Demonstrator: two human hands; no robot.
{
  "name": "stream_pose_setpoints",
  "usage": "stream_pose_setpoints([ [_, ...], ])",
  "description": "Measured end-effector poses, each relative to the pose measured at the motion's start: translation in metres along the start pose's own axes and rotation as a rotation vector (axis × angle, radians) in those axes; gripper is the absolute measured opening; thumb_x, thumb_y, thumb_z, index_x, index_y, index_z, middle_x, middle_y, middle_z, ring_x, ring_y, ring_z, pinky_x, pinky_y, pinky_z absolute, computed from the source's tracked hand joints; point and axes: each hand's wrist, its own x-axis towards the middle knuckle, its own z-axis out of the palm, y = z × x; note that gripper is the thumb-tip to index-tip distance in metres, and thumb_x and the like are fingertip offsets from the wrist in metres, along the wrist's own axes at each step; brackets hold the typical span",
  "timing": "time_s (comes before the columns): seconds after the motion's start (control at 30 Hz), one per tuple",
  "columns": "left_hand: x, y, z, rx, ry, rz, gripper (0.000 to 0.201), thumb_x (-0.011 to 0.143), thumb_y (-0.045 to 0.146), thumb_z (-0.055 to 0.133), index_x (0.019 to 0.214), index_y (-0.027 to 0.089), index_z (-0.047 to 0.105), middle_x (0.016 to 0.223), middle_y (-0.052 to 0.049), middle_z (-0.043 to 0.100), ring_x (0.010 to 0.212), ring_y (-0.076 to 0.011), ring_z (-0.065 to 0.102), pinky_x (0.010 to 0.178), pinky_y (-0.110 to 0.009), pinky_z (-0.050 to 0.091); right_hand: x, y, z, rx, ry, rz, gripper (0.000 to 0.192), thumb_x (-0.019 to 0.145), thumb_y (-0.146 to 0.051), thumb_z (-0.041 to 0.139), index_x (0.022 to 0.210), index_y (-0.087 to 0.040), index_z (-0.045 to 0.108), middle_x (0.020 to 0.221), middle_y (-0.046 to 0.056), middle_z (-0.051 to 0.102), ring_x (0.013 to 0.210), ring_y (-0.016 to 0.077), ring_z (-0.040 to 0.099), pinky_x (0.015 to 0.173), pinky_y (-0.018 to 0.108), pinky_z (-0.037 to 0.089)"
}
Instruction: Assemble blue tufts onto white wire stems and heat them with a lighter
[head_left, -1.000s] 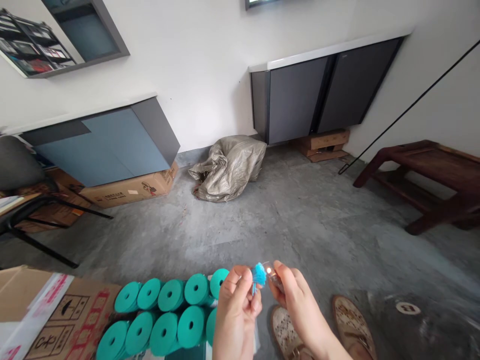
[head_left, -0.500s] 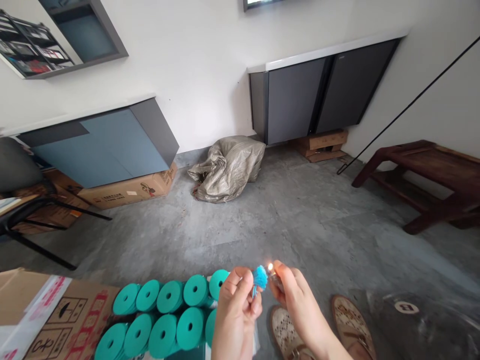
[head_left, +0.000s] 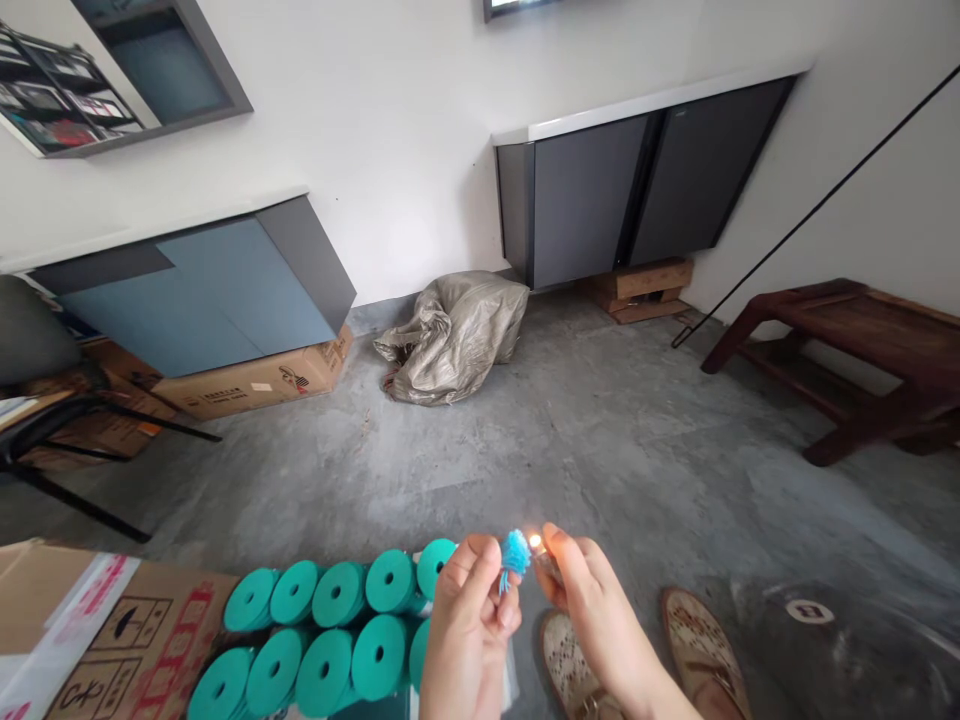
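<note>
My left hand [head_left: 469,625] pinches a small frayed blue tuft of thread [head_left: 514,552] at the bottom centre of the view. My right hand [head_left: 589,610] grips a lighter [head_left: 546,566] whose small flame [head_left: 535,541] burns right beside the tuft. Just left of my left hand lie several teal spools [head_left: 337,630] stacked in two rows. Two patterned shoes [head_left: 697,650] on the grey floor show under my right forearm.
An open cardboard box [head_left: 97,630] lies at the bottom left. A crumpled grey sack [head_left: 450,335] rests against the wall between two tilted cabinets [head_left: 637,180]. A dark wooden bench [head_left: 862,350] stands at the right, a black chair frame [head_left: 67,440] at the left.
Both hands have sunk slightly in the view. The flame stays lit and sits closer to the blue tuft than a second ago.
</note>
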Motion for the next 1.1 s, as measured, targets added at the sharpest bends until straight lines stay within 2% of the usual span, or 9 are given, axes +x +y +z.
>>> stream_pose_setpoints([
  [0.2, -0.0008, -0.0011, 0.0002, -0.011, 0.043, -0.016, 0.043, 0.051, 0.038, 0.080, 0.072, 0.013, 0.051, 0.058, 0.003, 0.054, 0.043, -0.0006, 0.039, 0.044, -0.014, 0.029, 0.0020, 0.0018, -0.0001, -0.030, 0.049, 0.007, 0.046, 0.074, -0.059, 0.044, 0.056, -0.017, 0.042, 0.058, 0.000, 0.042, 0.060, 0.0138, 0.039, 0.058, 0.025, 0.032],
  [0.43, -0.0009, -0.0006, 0.0016, -0.019, 0.041, -0.018, 0.042, 0.050, 0.035, 0.080, 0.070, 0.013, 0.051, 0.059, 0.002, 0.056, 0.042, 0.0000, 0.039, 0.044, -0.013, 0.029, 0.0021, -0.0006, 0.0005, 0.006, -0.001, 0.000, 0.045, 0.074, -0.056, 0.045, 0.053, -0.018, 0.034, 0.054, -0.001, 0.036, 0.057, 0.0126, 0.035, 0.055, 0.024, 0.030],
  [0.6, -0.0003, -0.0004, 0.0021, -0.015, 0.044, -0.021, 0.043, 0.049, 0.037, 0.081, 0.070, 0.013, 0.052, 0.055, 0.003, 0.053, 0.040, 0.0001, 0.038, 0.043, -0.013, 0.028, -0.0002, 0.0018, -0.0001, -0.023, 0.024, 0.005, 0.046, 0.074, -0.059, 0.045, 0.055, -0.017, 0.040, 0.058, 0.000, 0.041, 0.061, 0.0142, 0.039, 0.059, 0.025, 0.033],
  [0.77, 0.0009, -0.0006, 0.0010, -0.016, 0.035, -0.018, 0.043, 0.049, 0.037, 0.081, 0.070, 0.013, 0.051, 0.054, 0.003, 0.053, 0.040, 0.0003, 0.038, 0.043, -0.013, 0.028, 0.0009, 0.0014, -0.0015, -0.097, 0.001, -0.033, 0.048, 0.076, -0.059, 0.042, 0.051, -0.018, 0.035, 0.054, -0.001, 0.036, 0.058, 0.0134, 0.036, 0.057, 0.026, 0.030],
  [1.1, -0.0031, 0.0000, 0.0082, -0.019, 0.080, -0.009, 0.044, 0.047, 0.036, 0.081, 0.065, 0.012, 0.050, 0.053, 0.004, 0.051, 0.042, 0.0003, 0.040, 0.043, -0.011, 0.028, 0.0024, -0.0005, -0.0040, -0.050, -0.043, -0.021, 0.047, 0.077, -0.058, 0.039, 0.053, -0.019, 0.032, 0.054, -0.001, 0.031, 0.058, 0.0127, 0.032, 0.056, 0.025, 0.029],
])
